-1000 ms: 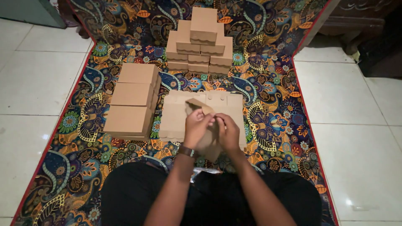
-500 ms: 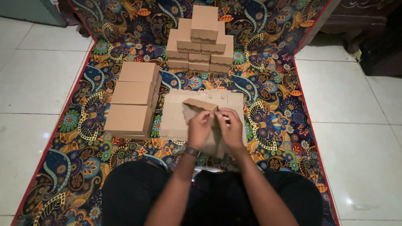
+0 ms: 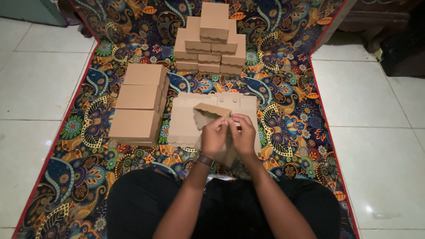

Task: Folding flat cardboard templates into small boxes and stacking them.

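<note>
Centrally, just below the middle of the frame, the left hand (image 3: 214, 137) and right hand (image 3: 243, 135) sit close together — both pinched on a half-folded box (image 3: 208, 116) whose scalloped flap juts up and left. Under it lies a stack of flat blanks (image 3: 181, 124) on the patterned rug (image 3: 292, 119). Left of these stands a row of closed boxes (image 3: 139, 99) — a pyramid of boxes (image 3: 212, 37) fills the top centre.
</note>
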